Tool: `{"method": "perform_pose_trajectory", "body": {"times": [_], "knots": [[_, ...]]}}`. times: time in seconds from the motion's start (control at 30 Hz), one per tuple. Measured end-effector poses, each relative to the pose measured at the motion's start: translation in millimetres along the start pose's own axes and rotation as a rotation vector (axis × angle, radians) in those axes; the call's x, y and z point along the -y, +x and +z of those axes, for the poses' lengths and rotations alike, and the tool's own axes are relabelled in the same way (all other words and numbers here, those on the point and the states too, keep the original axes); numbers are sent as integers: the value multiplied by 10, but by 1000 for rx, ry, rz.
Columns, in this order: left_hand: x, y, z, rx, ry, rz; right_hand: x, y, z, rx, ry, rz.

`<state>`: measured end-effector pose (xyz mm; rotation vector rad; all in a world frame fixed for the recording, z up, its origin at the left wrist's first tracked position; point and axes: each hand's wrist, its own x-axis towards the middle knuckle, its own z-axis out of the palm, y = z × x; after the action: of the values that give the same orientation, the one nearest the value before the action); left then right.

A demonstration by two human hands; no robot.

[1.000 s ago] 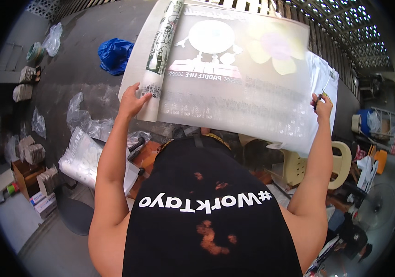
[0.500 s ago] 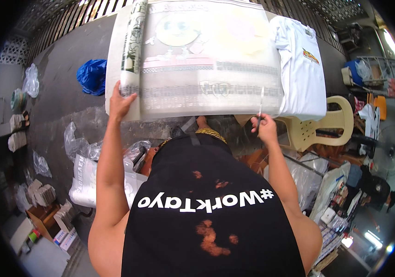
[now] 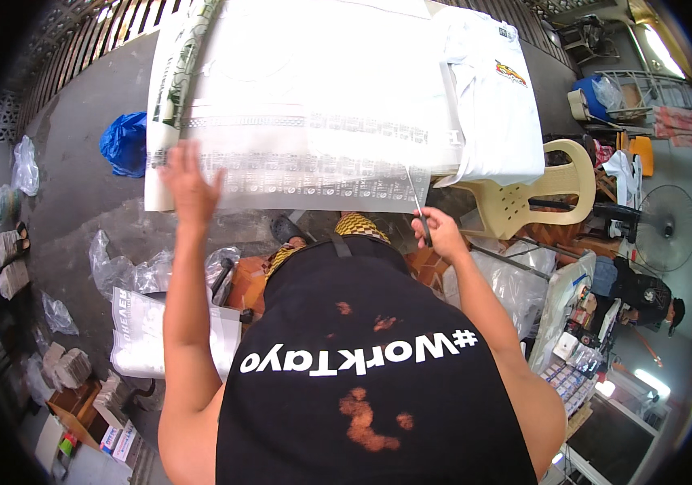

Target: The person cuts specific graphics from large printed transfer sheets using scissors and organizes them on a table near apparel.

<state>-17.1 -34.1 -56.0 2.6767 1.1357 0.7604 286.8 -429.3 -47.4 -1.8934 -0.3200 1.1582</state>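
Apparently you're trimming the printed film (image 3: 354,174) spread before you — your right hand (image 3: 440,232) grips scissors (image 3: 426,234) at its near edge, your left hand (image 3: 191,184) splayed open by the roll (image 3: 180,85) — so cutting calls for keeping the film flat.

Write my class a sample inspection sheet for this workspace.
Surface: mostly hidden under printed film.
Job's things: the film, a roll at its left, white shirt at right, scissors.
Clutter: blue plastic bag and clear plastic on the floor.
Left hand: fingers spread over the film's left part; contact unclear.
Right hand: holds the scissors at the film's near right corner.
Cables: nothing seen.
Surroundings: cream chair, fan and another person at right.
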Motion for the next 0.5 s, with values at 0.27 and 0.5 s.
{"method": "perform_pose_trajectory", "body": {"times": [0.27, 0.5], "knots": [[-1834, -828, 1072, 371, -2, 504, 750, 777, -1479, 161, -252, 145], [-2429, -300, 378, 187, -449, 191, 1613, 1440, -2006, 700, -466, 353]]}}
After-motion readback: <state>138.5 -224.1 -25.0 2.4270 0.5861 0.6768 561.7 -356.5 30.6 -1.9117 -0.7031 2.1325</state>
